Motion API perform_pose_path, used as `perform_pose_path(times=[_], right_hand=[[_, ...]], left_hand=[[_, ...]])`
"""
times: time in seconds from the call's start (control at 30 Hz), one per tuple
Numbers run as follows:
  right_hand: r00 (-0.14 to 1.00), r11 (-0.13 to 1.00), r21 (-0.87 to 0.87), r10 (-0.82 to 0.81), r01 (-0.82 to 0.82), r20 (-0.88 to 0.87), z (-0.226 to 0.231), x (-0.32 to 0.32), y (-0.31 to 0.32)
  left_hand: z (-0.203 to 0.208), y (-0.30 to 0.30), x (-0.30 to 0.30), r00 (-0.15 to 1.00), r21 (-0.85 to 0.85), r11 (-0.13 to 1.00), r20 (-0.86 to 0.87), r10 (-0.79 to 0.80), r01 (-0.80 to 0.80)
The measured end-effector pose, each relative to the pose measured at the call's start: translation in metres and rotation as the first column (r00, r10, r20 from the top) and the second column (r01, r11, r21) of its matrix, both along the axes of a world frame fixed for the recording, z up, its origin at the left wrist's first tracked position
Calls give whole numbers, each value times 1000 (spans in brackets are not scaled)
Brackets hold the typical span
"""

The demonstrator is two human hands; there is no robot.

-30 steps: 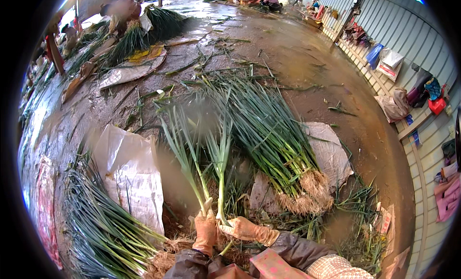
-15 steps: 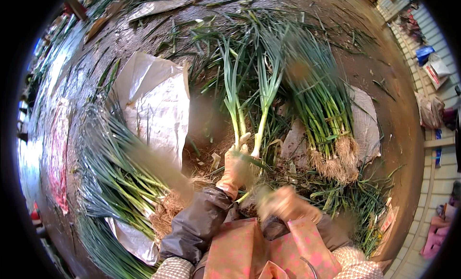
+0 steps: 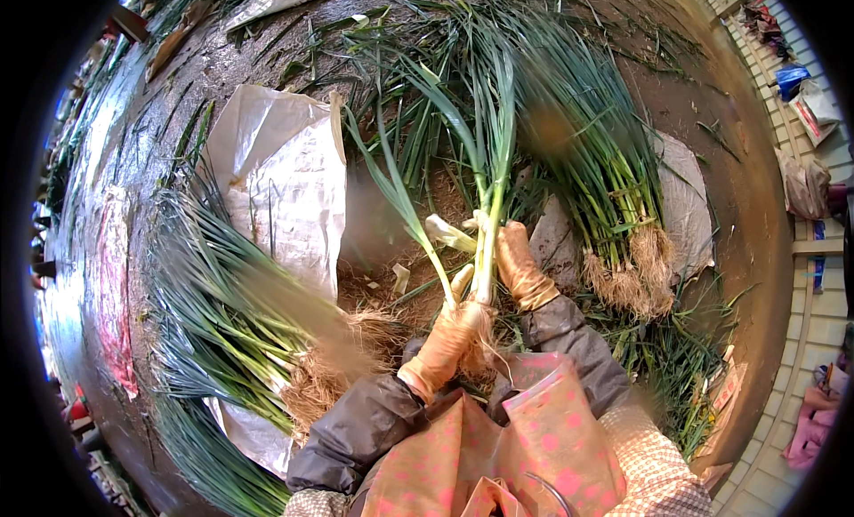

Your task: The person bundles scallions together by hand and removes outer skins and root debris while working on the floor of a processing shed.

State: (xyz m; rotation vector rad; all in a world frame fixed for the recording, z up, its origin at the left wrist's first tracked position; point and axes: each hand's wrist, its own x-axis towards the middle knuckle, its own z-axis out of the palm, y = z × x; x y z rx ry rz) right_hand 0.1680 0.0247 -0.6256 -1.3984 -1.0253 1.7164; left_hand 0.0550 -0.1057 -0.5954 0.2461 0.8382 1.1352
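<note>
Muddy ground [image 3: 729, 188], left hand [image 3: 449, 335] gripping leek stalks [image 3: 485, 241] at roots, right hand [image 3: 519, 264] pinching outer leaf [image 3: 449, 234]

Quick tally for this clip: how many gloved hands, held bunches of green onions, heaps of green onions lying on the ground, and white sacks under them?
Gloved hands: 2, the left hand and the right hand
Held bunch of green onions: 1
Heaps on the ground: 2, the left heap and the right heap
White sacks: 2, the left sack and the right sack
Total: 7
</note>
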Motion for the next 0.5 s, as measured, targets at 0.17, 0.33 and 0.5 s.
perform_pose_path(times=[0.17,0.33,0.5], right_hand=[[424,699,512,-318,-500,848,-64,20,-29],[799,819,321,249,-475,547,26,39,-94],[975,985,-83,-160,149,-155,94,81,-127]], left_hand=[[-40,-14,18,924,122,992,-382,12,38],[-38,-7,0,982,-175,970,-114,152,-171],[-18,18,-2,959,-327,906,2,285,-268]])
